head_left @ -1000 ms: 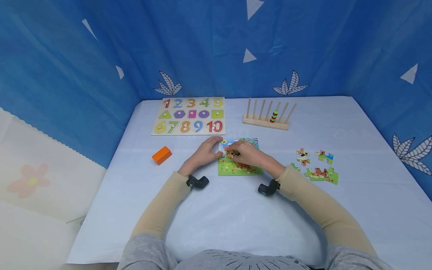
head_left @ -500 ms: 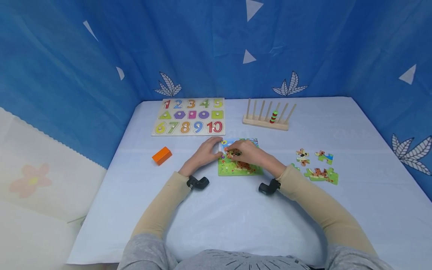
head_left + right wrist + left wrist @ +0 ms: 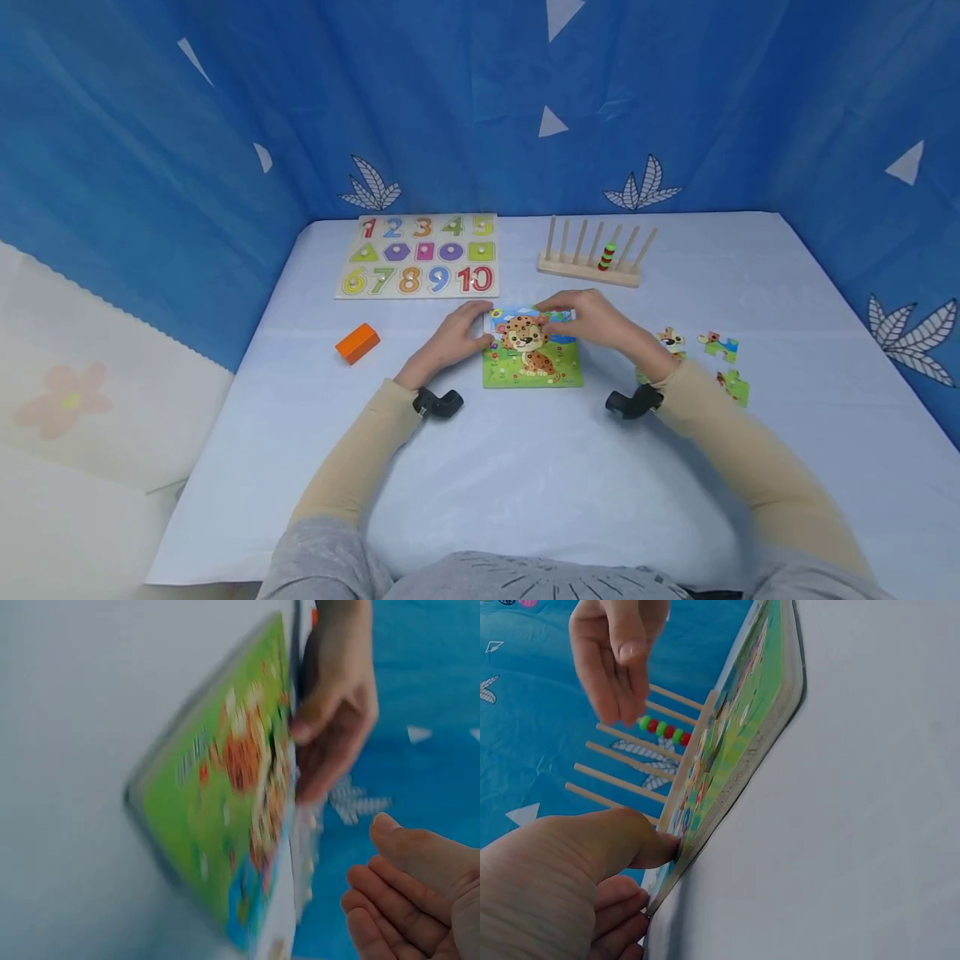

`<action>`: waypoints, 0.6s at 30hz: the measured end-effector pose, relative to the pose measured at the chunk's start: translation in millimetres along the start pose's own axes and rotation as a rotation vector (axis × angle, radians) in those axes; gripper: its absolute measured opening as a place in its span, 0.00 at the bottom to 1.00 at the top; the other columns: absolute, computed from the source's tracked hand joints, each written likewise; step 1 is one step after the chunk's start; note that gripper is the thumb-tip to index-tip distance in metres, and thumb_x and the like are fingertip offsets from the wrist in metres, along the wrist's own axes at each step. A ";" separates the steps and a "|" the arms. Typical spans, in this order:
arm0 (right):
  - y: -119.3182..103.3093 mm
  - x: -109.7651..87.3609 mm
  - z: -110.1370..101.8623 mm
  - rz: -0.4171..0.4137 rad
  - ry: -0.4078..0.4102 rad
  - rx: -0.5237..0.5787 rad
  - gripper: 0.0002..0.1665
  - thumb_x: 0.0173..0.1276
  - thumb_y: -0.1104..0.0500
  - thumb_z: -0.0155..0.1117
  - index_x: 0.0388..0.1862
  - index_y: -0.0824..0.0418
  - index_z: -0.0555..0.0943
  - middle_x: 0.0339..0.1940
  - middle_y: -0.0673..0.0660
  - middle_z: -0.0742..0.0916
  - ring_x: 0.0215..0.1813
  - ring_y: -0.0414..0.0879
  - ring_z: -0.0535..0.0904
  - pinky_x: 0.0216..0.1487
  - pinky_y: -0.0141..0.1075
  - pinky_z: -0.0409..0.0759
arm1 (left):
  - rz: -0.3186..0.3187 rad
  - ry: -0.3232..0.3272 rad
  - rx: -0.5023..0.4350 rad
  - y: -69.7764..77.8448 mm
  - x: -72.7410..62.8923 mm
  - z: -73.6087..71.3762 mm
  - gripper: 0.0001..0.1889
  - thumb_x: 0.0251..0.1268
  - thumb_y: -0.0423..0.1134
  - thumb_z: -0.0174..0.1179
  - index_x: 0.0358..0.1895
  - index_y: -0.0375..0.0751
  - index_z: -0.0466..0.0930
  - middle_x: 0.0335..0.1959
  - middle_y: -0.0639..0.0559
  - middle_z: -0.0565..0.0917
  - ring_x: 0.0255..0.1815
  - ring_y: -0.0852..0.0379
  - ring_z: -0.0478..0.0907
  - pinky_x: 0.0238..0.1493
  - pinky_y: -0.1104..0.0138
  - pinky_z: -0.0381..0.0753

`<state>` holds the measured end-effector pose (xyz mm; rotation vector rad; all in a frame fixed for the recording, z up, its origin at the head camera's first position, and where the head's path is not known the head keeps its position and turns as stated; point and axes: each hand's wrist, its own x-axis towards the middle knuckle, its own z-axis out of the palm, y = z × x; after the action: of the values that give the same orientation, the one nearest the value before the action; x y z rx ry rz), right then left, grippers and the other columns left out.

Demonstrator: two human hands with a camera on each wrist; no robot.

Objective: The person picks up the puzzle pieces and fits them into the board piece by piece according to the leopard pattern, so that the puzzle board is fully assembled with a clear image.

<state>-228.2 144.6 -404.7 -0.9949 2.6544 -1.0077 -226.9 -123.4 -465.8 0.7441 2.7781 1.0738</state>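
Note:
A jigsaw puzzle board (image 3: 501, 374) with a spotted leopard cub on green grass lies before me in the head view. My left hand (image 3: 452, 337) grips its left edge; the left wrist view has the thumb (image 3: 649, 847) on the board's face and the fingers at its side. Above the board's upper right corner is my right hand (image 3: 592, 318), holding nothing. Its thumb and fingers are relaxed and apart in the right wrist view, off the puzzle surface (image 3: 180, 817), which is blurred there. The leopard's face (image 3: 525, 335) is in full view.
Loose jigsaw pieces (image 3: 718, 347) lie to the right, partly hidden by my right forearm. Behind the board are a wooden number puzzle (image 3: 417, 265) and a pegged bead rack (image 3: 588, 272) with red and green beads. An orange block (image 3: 357, 342) sits at left.
My right hand has let go of the puzzle piece at the leopard's face and moved right and back, uncovering the face. The left hand stays at the board's left edge.

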 end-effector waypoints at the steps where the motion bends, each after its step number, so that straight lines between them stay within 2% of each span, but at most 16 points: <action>1: 4.3 -6.4 -8.1 0.016 0.022 0.002 0.23 0.60 0.60 0.69 0.54 0.67 0.80 0.51 0.61 0.83 0.52 0.56 0.78 0.51 0.53 0.78 | -0.001 0.002 -0.003 0.3 0.2 0.0 0.33 0.58 0.39 0.62 0.66 0.33 0.64 0.67 0.40 0.65 0.69 0.46 0.59 0.71 0.61 0.53; 6: 31.8 -48.0 -44.2 0.127 0.094 -0.083 0.27 0.60 0.59 0.69 0.57 0.68 0.77 0.54 0.64 0.81 0.56 0.60 0.75 0.55 0.56 0.74 | -0.007 -0.002 -0.002 0.8 0.3 1.9 0.33 0.59 0.39 0.63 0.67 0.33 0.64 0.68 0.41 0.65 0.69 0.47 0.59 0.71 0.61 0.54; 10: 51.4 -86.8 -64.7 0.273 0.068 -0.160 0.32 0.61 0.57 0.68 0.62 0.69 0.72 0.58 0.68 0.77 0.58 0.64 0.71 0.55 0.59 0.72 | -0.018 -0.013 -0.010 1.7 -0.3 2.2 0.33 0.59 0.39 0.62 0.67 0.33 0.63 0.68 0.41 0.64 0.70 0.47 0.58 0.71 0.61 0.53; 14: 62.6 -115.4 -72.0 0.431 0.012 -0.181 0.38 0.61 0.54 0.68 0.65 0.71 0.68 0.63 0.73 0.71 0.61 0.68 0.67 0.57 0.62 0.69 | -0.021 -0.015 -0.014 1.7 -0.2 0.6 0.33 0.58 0.39 0.62 0.67 0.33 0.63 0.68 0.40 0.64 0.69 0.46 0.58 0.71 0.60 0.53; 18: 72.1 -131.2 -68.6 0.480 0.003 -0.177 0.44 0.58 0.49 0.70 0.66 0.72 0.66 0.64 0.74 0.68 0.63 0.69 0.64 0.58 0.63 0.67 | -0.013 0.001 -0.019 0.3 1.2 -0.2 0.33 0.58 0.38 0.63 0.66 0.32 0.64 0.67 0.40 0.65 0.69 0.46 0.59 0.71 0.61 0.54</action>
<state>-188.6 304.3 -411.1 -0.3394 2.8137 -0.6776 -227.9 -122.7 -465.4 0.7218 2.7663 1.0966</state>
